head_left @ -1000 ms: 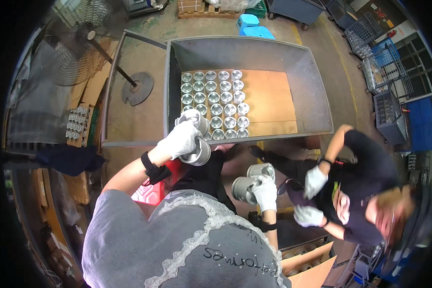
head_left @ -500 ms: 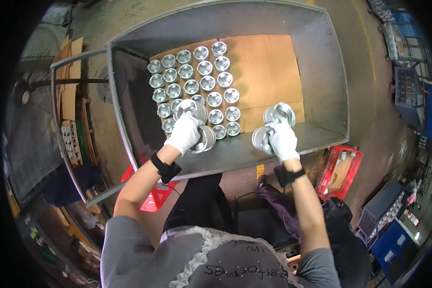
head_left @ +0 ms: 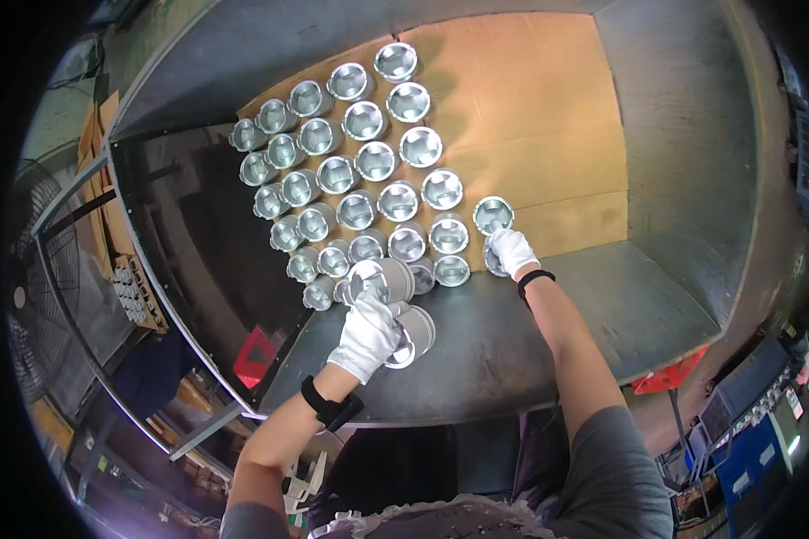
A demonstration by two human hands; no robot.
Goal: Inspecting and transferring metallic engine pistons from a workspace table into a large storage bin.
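My left hand, in a white glove, is closed on two silver pistons, an upper one and a lower one. It holds them above the near left corner of the laid-out pistons, hiding a few of them. Farther right, my gloved right hand is closed at two more pistons, a far one and a near one partly behind the fingers. These are low over or on the cardboard, right of the nearest column. Several pistons stand in rows on the left side of the cardboard, hollow tops up.
A grey metal bin with high walls surrounds the cardboard; its near sloping panel lies under my forearms. Left are a metal frame and a large fan. A red crate shows past the near right corner.
My view has moved closer over the bin. My right hand has gone forward and down with its two pistons to beside the rows. My left hand still holds its pair.
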